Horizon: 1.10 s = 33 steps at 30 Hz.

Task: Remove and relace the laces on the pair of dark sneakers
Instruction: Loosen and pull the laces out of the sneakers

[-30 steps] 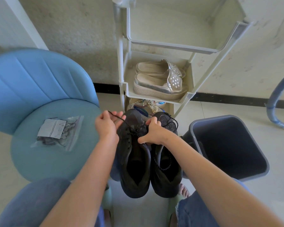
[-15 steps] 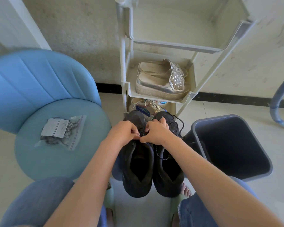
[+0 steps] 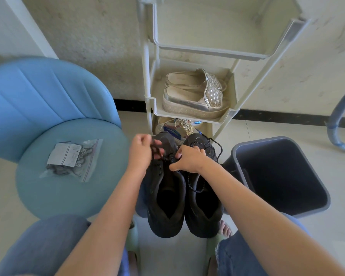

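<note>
Two dark sneakers stand side by side in front of me, toes away: the left sneaker (image 3: 164, 198) and the right sneaker (image 3: 204, 200). My left hand (image 3: 140, 152) grips a bunched black lace (image 3: 156, 149) above the left sneaker's eyelets. My right hand (image 3: 189, 161) rests over the left sneaker's tongue area, its fingers curled at the lace crossing. The right sneaker keeps its speckled lace (image 3: 215, 148), with loose ends looping near its toe and down by its opening.
A blue chair (image 3: 48, 116) at left carries a clear zip bag (image 3: 72, 158). A white rack (image 3: 223, 114) behind the sneakers holds silver platform shoes (image 3: 193, 96). A grey bin (image 3: 277, 176) stands at right. My knees and sandalled feet are below.
My left hand has moved up and to the left, away from the right hand, drawing the black lace out with it. The right hand stays on the left sneaker.
</note>
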Motion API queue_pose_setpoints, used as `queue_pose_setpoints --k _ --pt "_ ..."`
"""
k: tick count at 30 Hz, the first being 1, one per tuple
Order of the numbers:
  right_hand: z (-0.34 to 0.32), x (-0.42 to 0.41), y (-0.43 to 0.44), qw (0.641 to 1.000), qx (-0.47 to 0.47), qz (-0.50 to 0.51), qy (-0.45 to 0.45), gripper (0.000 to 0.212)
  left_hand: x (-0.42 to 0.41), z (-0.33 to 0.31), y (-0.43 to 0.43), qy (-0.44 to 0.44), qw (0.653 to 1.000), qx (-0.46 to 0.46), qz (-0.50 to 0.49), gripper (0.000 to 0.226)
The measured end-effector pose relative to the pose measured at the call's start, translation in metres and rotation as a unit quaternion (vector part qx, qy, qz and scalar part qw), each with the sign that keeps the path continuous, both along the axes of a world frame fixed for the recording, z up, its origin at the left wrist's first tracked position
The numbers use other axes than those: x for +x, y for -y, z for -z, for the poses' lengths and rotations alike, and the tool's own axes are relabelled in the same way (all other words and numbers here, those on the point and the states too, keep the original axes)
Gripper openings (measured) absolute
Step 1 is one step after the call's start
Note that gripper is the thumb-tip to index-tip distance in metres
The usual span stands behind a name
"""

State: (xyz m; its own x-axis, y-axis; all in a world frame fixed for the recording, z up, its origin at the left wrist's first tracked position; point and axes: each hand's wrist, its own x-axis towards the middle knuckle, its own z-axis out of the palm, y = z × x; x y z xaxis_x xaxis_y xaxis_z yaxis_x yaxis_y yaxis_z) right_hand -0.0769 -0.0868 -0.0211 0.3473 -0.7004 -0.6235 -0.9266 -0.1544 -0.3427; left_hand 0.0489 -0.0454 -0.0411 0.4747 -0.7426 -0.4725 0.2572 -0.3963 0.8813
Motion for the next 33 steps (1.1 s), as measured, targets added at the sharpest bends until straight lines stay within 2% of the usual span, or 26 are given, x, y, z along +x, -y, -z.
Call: queue_pose_setpoints --k 1,2,4,5,9,13,14,15,17,18,20,21,23,24,25,27,29,31,32,33 --pt "0.001 0.000 0.001 1.000 0.000 0.000 0.000 0.049 -0.002 0.000 0.002 0.066 0.994 0.020 0.085 0.016" --pt "0.002 0.000 0.001 1.000 -0.001 -0.001 0.000 0.048 -0.003 0.000 0.002 0.157 0.972 0.048 0.167 0.017" --pt "0.005 0.001 0.001 1.000 -0.007 -0.005 -0.004 0.049 -0.003 0.008 -0.003 0.314 0.903 0.091 0.279 0.015" --pt "0.006 0.001 0.001 1.000 -0.009 -0.007 -0.008 0.050 -0.002 0.011 -0.006 0.343 0.880 0.102 0.313 0.014" --pt "0.005 0.000 -0.001 1.000 -0.011 -0.014 -0.025 0.055 0.005 0.007 -0.009 0.374 0.830 0.110 0.400 0.014" --pt "0.002 0.000 -0.002 0.999 -0.017 -0.017 -0.040 0.047 0.004 0.001 -0.003 0.450 0.792 0.119 0.395 0.014" --pt "0.002 -0.001 -0.002 0.999 -0.018 -0.017 -0.041 0.045 0.002 0.003 -0.004 0.466 0.790 0.124 0.378 0.017" --pt "0.002 -0.002 -0.003 0.999 -0.016 -0.013 -0.041 0.045 0.000 0.006 -0.006 0.467 0.803 0.123 0.348 0.020" --pt "0.003 -0.004 -0.003 0.999 -0.009 -0.004 -0.037 0.047 0.002 0.010 -0.009 0.403 0.876 0.097 0.246 0.025" --pt "0.004 -0.005 -0.003 0.999 -0.007 -0.002 -0.034 0.046 0.005 0.009 -0.008 0.343 0.920 0.073 0.177 0.024" --pt "0.008 -0.007 -0.002 1.000 -0.011 -0.006 -0.025 0.042 0.010 0.004 -0.005 0.213 0.974 0.056 0.046 0.024" --pt "0.009 -0.006 -0.002 0.999 -0.014 -0.013 -0.028 0.040 0.013 0.002 -0.003 0.143 0.988 0.059 -0.025 0.026" --pt "0.011 -0.006 -0.001 0.999 -0.020 -0.025 -0.037 0.036 0.022 -0.006 0.000 0.003 0.988 0.051 -0.148 0.032" --pt "0.012 -0.007 0.000 0.999 -0.019 -0.023 -0.038 0.036 0.028 -0.008 0.002 -0.034 0.985 0.040 -0.166 0.033" --pt "0.012 -0.008 0.000 0.999 -0.013 -0.018 -0.035 0.036 0.033 -0.011 0.004 -0.026 0.989 0.039 -0.141 0.032" --pt "0.012 -0.007 0.002 0.999 -0.002 -0.012 -0.029 0.036 0.031 -0.015 0.005 0.067 0.996 0.062 -0.014 0.031" --pt "0.011 -0.004 0.002 0.999 -0.004 -0.023 -0.041 0.038 0.021 -0.012 0.002 0.132 0.984 0.088 0.075 0.029" --pt "0.011 -0.003 0.003 0.998 -0.041 -0.022 -0.044 0.046 0.012 0.001 -0.003 0.198 0.964 0.127 0.122 0.023" --pt "0.011 -0.003 0.004 0.997 -0.075 -0.002 -0.033 0.053 0.008 0.006 -0.007 0.247 0.944 0.158 0.150 0.012" --pt "0.010 -0.004 0.006 0.993 -0.119 0.026 -0.009 0.061 0.006 0.011 -0.010 0.294 0.920 0.186 0.180 0.014"
